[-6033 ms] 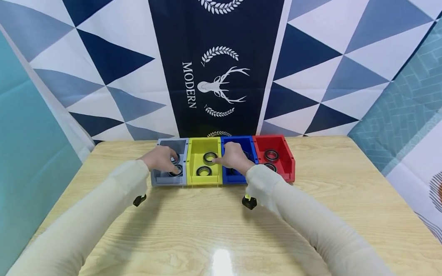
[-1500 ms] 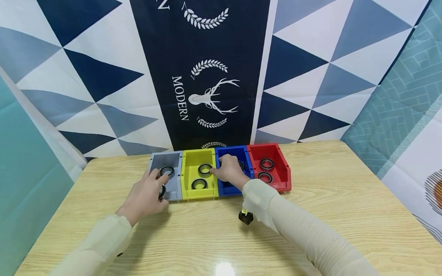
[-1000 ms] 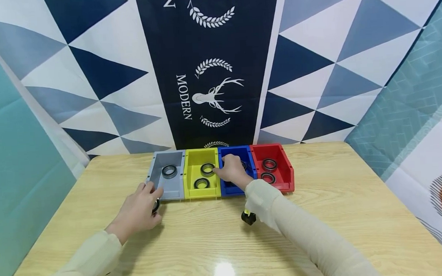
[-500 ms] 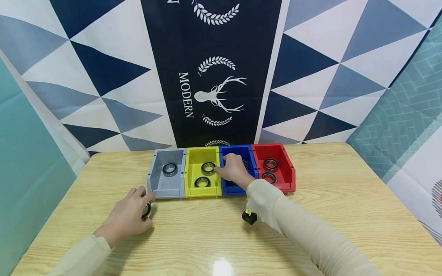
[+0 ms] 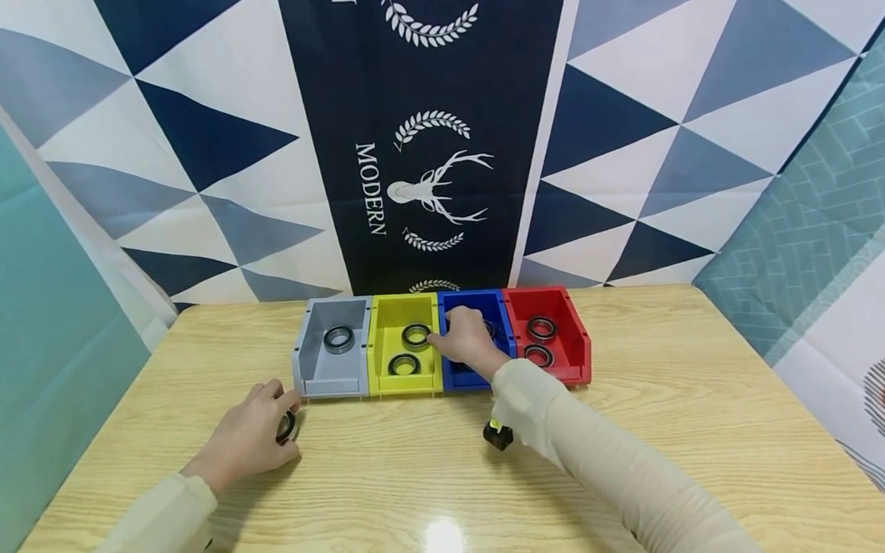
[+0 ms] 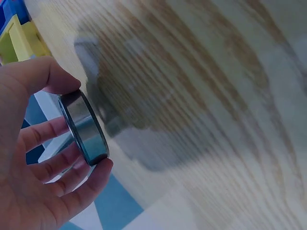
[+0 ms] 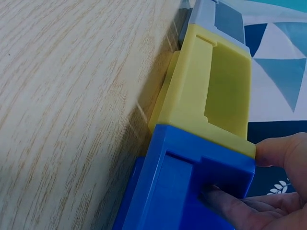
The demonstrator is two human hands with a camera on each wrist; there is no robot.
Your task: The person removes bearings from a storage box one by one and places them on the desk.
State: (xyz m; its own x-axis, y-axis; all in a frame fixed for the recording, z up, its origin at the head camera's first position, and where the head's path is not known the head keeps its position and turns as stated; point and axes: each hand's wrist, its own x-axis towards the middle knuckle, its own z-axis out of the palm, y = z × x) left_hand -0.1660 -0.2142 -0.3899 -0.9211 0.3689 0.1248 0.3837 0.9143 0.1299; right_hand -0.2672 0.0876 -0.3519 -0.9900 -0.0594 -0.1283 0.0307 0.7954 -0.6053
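Observation:
My left hand (image 5: 244, 433) pinches a black-rimmed ball bearing (image 5: 287, 425) above the table, left of the grey bin (image 5: 343, 388). In the left wrist view, the bearing (image 6: 85, 128) sits on edge between thumb and fingertips, showing its shiny outer band. My right hand (image 5: 467, 339) straddles the wall between the yellow bin (image 5: 406, 384) and the blue bin (image 5: 466, 380). From the right wrist, its thumb (image 7: 278, 152) lies at the yellow side and its fingers (image 7: 230, 206) reach into the blue bin, gripping that wall. Their tips are partly hidden.
A red bin (image 5: 580, 361) ends the row at right, with two bearings (image 5: 541, 329) inside. The yellow bin holds two bearings (image 5: 404, 364), the grey one a single bearing (image 5: 339, 339). Bearings in the blue bin are partly covered. The wooden table (image 5: 393, 479) spreads in front.
My left hand has picked a bearing out of the grey bin and carried it left and toward me, now barely moving. The right hand stays at the blue bin. The head view has shifted slightly.

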